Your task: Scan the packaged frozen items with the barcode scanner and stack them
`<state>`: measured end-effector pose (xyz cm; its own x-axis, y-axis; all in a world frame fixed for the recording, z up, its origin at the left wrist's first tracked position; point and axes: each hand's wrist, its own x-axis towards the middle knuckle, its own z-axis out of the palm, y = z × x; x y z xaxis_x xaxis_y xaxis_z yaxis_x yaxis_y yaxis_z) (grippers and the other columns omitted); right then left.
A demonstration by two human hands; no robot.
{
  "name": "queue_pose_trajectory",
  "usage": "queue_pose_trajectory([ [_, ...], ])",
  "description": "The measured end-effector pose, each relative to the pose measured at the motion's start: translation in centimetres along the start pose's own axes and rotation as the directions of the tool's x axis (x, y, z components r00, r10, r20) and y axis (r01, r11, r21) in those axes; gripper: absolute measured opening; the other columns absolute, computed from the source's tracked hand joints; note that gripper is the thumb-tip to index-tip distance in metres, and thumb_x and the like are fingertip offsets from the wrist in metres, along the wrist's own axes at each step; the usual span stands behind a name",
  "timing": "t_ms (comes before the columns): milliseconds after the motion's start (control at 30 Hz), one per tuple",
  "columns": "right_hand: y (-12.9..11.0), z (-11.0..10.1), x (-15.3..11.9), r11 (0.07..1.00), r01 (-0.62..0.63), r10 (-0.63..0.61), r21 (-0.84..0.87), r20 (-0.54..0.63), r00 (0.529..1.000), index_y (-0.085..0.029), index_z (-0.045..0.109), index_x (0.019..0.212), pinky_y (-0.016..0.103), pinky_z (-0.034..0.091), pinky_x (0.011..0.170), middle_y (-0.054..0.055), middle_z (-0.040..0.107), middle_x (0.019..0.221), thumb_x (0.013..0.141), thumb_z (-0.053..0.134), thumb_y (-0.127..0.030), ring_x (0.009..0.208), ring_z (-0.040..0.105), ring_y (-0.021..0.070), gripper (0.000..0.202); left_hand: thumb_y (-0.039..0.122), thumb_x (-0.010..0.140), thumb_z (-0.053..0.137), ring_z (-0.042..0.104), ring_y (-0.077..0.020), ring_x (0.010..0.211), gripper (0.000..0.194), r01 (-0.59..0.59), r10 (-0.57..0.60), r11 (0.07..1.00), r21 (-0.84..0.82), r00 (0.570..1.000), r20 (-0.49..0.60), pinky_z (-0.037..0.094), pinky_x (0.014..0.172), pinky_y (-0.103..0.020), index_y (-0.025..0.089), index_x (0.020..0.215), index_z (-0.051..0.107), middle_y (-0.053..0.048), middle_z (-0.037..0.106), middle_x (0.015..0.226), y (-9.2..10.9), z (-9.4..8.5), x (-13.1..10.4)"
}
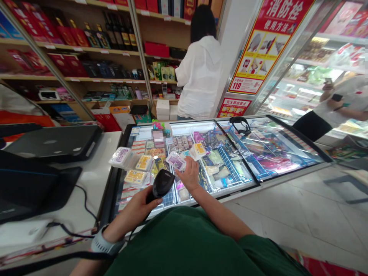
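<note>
My left hand is wrapped round a black handheld scanner, its head tilted up over the glass top of a freezer. My right hand has its fingers on the right edge of a clear pack with a purple label. Just beyond that hand lies a pack with a yellow label. Left of the scanner are two more yellow-labelled packs and another purple-labelled pack.
A black device and a white box with cables stand on the left counter. A black strap-like object lies on the freezer's far edge. One person faces the shelves; another stands at right.
</note>
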<state>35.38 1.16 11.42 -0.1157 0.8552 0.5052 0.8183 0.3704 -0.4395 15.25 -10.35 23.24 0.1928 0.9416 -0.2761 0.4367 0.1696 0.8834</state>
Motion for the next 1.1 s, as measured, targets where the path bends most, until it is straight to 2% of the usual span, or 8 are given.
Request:
queue_pose_trajectory([
  [200,0.0,-0.1,0.1,1.0,-0.002,0.002,0.003,0.01,1.0,-0.01,0.053,0.127,0.048,0.036,0.109,0.022,0.057,0.132,0.083,0.072,-0.046,0.128,0.049,0.0324,0.059,0.041,0.075,0.068,0.067,-0.0332,0.106,0.039,0.021,-0.021,1.0,-0.012,1.0,-0.019,0.05,0.099,-0.043,0.019,0.106,0.068,-0.008,0.077,0.107,0.4,0.1,0.1],
  [467,0.2,-0.1,0.2,1.0,-0.02,0.021,-0.022,0.053,0.998,-0.009,0.052,0.129,0.048,0.035,0.11,0.023,0.055,0.133,0.085,0.07,-0.045,0.129,0.048,0.0329,0.059,0.041,0.072,0.07,0.069,-0.032,0.098,0.04,0.041,-0.041,0.999,-0.006,0.999,-0.016,0.053,0.091,-0.04,0.017,0.104,0.07,-0.008,0.078,0.102,0.5,0.1,0.5],
  [633,0.3,0.0,0.1,1.0,-0.024,0.024,0.0,0.052,0.998,-0.009,0.052,0.127,0.046,0.035,0.11,0.021,0.056,0.132,0.084,0.072,-0.047,0.129,0.048,0.0317,0.06,0.041,0.074,0.07,0.069,-0.0319,0.101,0.042,0.038,-0.038,0.999,-0.01,0.999,-0.016,0.053,0.092,-0.039,0.017,0.108,0.069,-0.009,0.078,0.108,0.1,0.3,0.8],
  [733,0.6,0.2,0.2,0.996,-0.091,0.09,0.006,0.073,0.993,-0.011,0.052,0.126,0.044,0.039,0.108,0.019,0.057,0.127,0.082,0.074,-0.044,0.125,0.05,0.0308,0.059,0.041,0.076,0.069,0.069,-0.0322,0.102,0.044,0.044,-0.043,0.999,0.009,0.999,-0.014,0.052,0.092,-0.04,0.016,0.111,0.069,-0.01,0.077,0.109,-0.1,0.2,0.8],
  [800,1.1,0.4,0.4,0.975,-0.221,0.221,-0.013,0.116,0.969,-0.014,0.053,0.125,0.042,0.043,0.103,0.016,0.058,0.123,0.08,0.075,-0.041,0.119,0.054,0.0298,0.057,0.043,0.075,0.07,0.069,-0.0323,0.101,0.046,0.05,-0.05,0.999,0.01,0.998,-0.035,0.053,0.091,-0.041,0.015,0.111,0.069,-0.01,0.077,0.109,-0.2,0.1,0.8],
  [900,2.4,1.1,1.0,0.906,-0.419,0.424,-0.061,0.157,0.892,-0.016,0.052,0.126,0.04,0.048,0.095,0.015,0.058,0.12,0.079,0.075,-0.041,0.111,0.06,0.0297,0.059,0.047,0.073,0.071,0.068,-0.0328,0.104,0.05,0.053,-0.053,0.999,-0.005,0.996,-0.071,0.053,0.092,-0.041,0.016,0.113,0.07,-0.01,0.077,0.111,-0.3,-0.2,0.6],
  [1100,4.7,3.0,2.2,0.82,-0.557,0.573,-0.134,0.19,0.797,-0.015,0.049,0.13,0.038,0.051,0.082,0.017,0.069,0.11,0.083,0.068,-0.047,0.099,0.069,0.0311,0.06,0.052,0.076,0.07,0.068,-0.0321,0.105,0.048,0.05,-0.051,0.999,-0.019,0.993,-0.11,0.052,0.096,-0.04,0.018,0.11,0.07,-0.009,0.077,0.109,-1.6,-0.9,-0.2],
])
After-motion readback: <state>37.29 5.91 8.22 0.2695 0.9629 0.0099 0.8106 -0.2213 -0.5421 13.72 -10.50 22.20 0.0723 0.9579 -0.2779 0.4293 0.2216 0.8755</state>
